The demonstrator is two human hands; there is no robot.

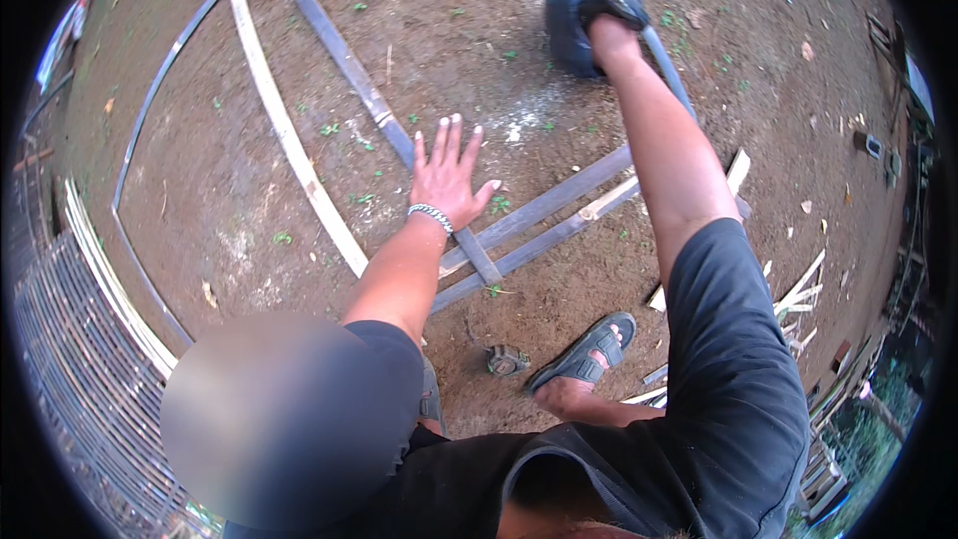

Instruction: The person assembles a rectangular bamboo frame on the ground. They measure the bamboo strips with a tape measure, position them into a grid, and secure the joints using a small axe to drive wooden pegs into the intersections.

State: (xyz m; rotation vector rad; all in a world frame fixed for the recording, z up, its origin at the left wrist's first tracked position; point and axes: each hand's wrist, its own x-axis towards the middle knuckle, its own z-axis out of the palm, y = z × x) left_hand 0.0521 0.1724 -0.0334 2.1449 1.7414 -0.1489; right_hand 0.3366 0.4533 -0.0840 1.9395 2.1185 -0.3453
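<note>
My left hand (448, 180), with a chain bracelet at its wrist, is spread flat over a long grey slat (344, 58); whether its palm presses on the slat I cannot tell. That slat crosses two more slats, an upper one (554, 195) and a lower one (534, 248), on the ground. On the far right, my right hand (611, 38) reaches into a black plastic bag (569, 35). Its fingers are hidden by the bag. Beneath the bag side runs a grey-blue pole (667, 70).
A pale curved strip (289, 135) and a thin dark strip (150, 105) lie left. A small round object (507, 359), perhaps a tape measure, rests by my sandalled foot (589, 354). Split wood pieces (798, 294) are scattered right; a slatted rack (85, 339) stands left.
</note>
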